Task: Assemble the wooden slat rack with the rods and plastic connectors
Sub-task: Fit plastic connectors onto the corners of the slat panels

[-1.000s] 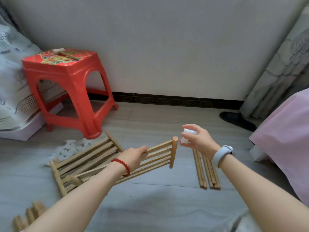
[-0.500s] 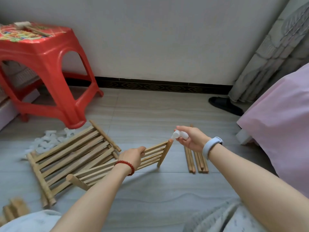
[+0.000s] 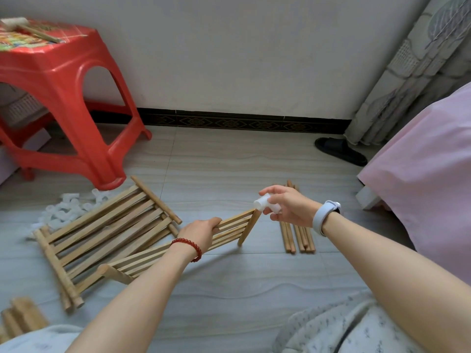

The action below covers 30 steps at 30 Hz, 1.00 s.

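Right hand [image 3: 288, 206], pinching white connector [image 3: 261, 202], had dropped onto rail end [image 3: 251, 224]; left hand [image 3: 201, 230] still gripped slat panel [image 3: 178, 247]. Fitting imminent.

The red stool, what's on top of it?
On the red stool lies a small mallet with a pale head and wooden handle, resting on a colourful printed seat. The picture's left edge cuts off part of the seat, so anything there is hidden.
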Motion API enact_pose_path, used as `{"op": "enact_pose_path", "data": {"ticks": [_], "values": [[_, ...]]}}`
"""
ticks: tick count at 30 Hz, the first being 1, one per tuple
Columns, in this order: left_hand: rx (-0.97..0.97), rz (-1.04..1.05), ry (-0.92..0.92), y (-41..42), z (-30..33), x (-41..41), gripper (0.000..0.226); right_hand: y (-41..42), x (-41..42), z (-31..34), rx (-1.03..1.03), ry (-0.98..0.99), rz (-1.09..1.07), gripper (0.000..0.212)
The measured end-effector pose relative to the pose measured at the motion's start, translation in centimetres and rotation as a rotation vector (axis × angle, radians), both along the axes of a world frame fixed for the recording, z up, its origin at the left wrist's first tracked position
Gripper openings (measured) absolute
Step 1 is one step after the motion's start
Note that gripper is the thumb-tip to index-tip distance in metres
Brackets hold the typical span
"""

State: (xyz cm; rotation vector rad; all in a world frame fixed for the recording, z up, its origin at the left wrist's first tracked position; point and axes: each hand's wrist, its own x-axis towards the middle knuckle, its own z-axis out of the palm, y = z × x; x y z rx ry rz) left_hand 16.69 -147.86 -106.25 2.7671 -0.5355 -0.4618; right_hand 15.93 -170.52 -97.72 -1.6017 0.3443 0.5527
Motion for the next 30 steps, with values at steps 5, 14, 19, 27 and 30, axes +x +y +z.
{"op": "enact_pose_path", "data": {"ticks": [5,14,19,27,30], "values": [[0.01,-0.005,0.001,0.0,0.0,-0.2,0.028,0.1,0.1,-0.3,-0.281,-0.13,0.112,0.019],[0.063,0.038,-0.071,-0.2,0.2,0.0,0.031,0.6,1.2,-0.6,-0.544,-0.271,0.2,0.028],[0.075,0.047,-0.103,0.3,0.0,1.4,0.032,0.6,2.2,-0.1,-0.502,-0.285,0.322,0.032],[0.052,0.055,-0.136,0.9,-0.9,4.0,0.025,4.1,5.3,-0.8,-0.707,-0.226,0.171,0.042],[0.057,0.058,-0.161,0.9,-0.8,4.6,0.023,5.8,6.9,-2.2,-0.781,-0.204,-0.095,0.048]]}}
